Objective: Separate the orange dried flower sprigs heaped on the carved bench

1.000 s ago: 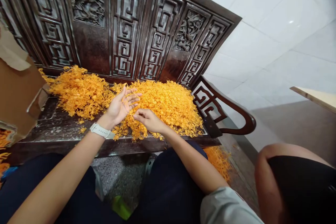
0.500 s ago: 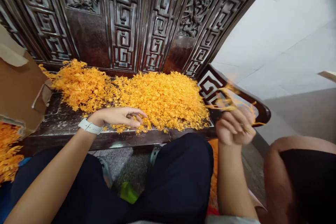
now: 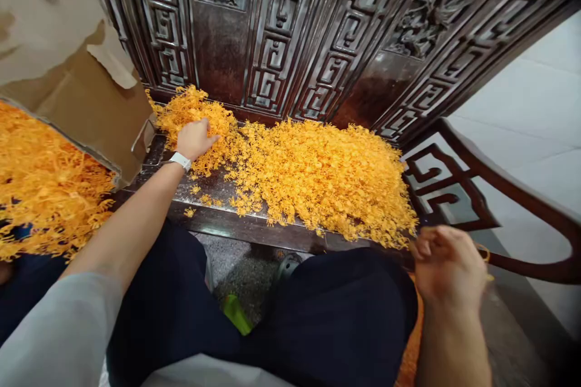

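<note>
My left hand [image 3: 196, 140], with a white watch on its wrist, reaches into the left heap of tangled orange plastic pieces [image 3: 181, 106] on a dark wooden bench. Its thumb and index finger are apart; the other fingertips are hidden. A wider heap of small, spidery orange plastic pieces [image 3: 318, 175] spreads to its right. Beyond that heap's right end, my right hand [image 3: 451, 263] is closed and somewhat blurred. Thin orange plastic strands [image 3: 485, 252] stick out behind it, and most of what it holds is hidden by the hand.
A torn cardboard box [image 3: 91, 78] stands at the left, with more orange pieces [image 3: 45, 181] at its opening. The carved wooden backrest [image 3: 222, 54] rises behind the heaps, and a curved armrest [image 3: 512, 193] bounds the right. Something green [image 3: 236, 314] lies on the floor between my legs.
My left hand has moved from the edge of the wide heap onto the left heap. My right hand has turned and lowered, hiding most of its strands. The view has shifted left.
</note>
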`<state>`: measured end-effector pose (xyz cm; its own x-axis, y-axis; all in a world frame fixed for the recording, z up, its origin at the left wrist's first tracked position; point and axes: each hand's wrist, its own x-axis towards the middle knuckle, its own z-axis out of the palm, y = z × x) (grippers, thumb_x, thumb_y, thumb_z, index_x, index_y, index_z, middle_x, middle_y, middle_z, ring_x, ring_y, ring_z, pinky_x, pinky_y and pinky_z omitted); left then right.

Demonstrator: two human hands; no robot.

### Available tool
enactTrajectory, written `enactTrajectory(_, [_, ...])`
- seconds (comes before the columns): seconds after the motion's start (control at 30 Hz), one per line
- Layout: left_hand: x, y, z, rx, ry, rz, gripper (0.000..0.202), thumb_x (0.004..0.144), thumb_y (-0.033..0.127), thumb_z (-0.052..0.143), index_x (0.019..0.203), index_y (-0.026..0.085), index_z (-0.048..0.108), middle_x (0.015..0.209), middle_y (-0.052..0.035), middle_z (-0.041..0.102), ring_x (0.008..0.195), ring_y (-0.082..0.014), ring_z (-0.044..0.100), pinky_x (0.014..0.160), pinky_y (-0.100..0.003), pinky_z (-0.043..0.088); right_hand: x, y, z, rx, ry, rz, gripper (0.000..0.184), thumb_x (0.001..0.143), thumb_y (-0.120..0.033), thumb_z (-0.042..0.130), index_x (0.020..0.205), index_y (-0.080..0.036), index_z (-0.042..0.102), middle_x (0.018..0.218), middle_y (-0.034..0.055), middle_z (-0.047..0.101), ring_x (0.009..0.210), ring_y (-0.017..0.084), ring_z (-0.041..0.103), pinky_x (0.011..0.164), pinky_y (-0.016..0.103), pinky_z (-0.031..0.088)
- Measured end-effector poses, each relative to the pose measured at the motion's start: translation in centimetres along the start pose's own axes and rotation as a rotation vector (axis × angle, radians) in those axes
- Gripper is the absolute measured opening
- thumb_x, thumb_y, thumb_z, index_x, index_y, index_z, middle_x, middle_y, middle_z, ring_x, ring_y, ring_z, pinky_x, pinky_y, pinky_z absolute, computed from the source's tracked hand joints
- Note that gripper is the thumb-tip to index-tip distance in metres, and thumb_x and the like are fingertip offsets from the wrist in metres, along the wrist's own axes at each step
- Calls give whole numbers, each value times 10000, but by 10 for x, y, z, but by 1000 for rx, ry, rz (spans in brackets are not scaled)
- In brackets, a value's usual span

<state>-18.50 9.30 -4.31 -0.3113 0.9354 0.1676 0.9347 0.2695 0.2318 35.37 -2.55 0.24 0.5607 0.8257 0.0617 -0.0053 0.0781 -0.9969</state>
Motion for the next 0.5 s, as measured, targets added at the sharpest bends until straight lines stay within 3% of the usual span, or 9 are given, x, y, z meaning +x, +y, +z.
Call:
enactTrajectory(0.07, [3,-10,7,-32,-44,15,534,962,547,676,1216,83,753,1172,-270,763,1101,-400,690,926,-453,489,0,-21,42,-58,-262,-172,120,717,-433,853,684,-401,742,676,70,499,520,142,413,427,418,246])
enactTrajectory(0.13, [3,-14,11,-81,-57,37,458,984,516,657,1102,92,788,1113,-254,759,1094,-388,672,954,-467,472,-3,-28,89,-211,-619,-248,148,813,-464,840,790,-341,760,709,59,577,575,154,486,513,417,361])
enactTrajectory(0.2, [1,-14,12,-158,-18,70,411,1004,493,642,1032,111,791,1093,-231,735,1114,-379,643,993,-475,455,-8,-22,140,-355,-993,-324,225,902,-484,801,857,-274,735,757,40,622,645,157,525,604,385,436])
enactTrajectory(0.27, [0,-11,11,-256,47,107,360,1006,464,662,986,125,780,1109,-213,700,1163,-380,601,1053,-495,432,-16,-6,197,-380,-1252,-346,304,965,-517,747,886,-229,692,815,37,636,725,160,552,655,350,460])
enactTrajectory(0.33, [-1,-6,10,-397,100,130,296,966,425,744,925,133,768,1121,-192,675,1205,-370,564,1120,-504,398,-29,14,256,-359,-1338,-289,339,1011,-520,705,886,-209,647,827,31,612,733,148,536,648,314,446])
enactTrajectory(0.4, [-3,-2,10,-576,103,157,246,897,374,839,873,141,764,1107,-160,678,1203,-336,566,1155,-468,385,-48,31,312,-369,-1254,-70,311,1079,-465,637,922,-199,599,894,39,637,698,127,519,604,287,430])
enactTrajectory(0.43, [-4,0,11,-661,80,181,225,867,346,869,865,145,768,1093,-140,690,1188,-314,581,1156,-435,391,-58,38,336,-395,-1203,28,302,1113,-460,584,964,-198,581,898,30,637,688,119,512,593,271,419])
enactTrajectory(0.5, [-4,0,13,-750,-33,275,168,853,296,864,906,154,791,1066,-90,731,1164,-273,616,1147,-372,409,-75,48,376,-459,-1228,63,377,1173,-495,428,999,-189,563,847,-22,580,724,101,506,621,213,418])
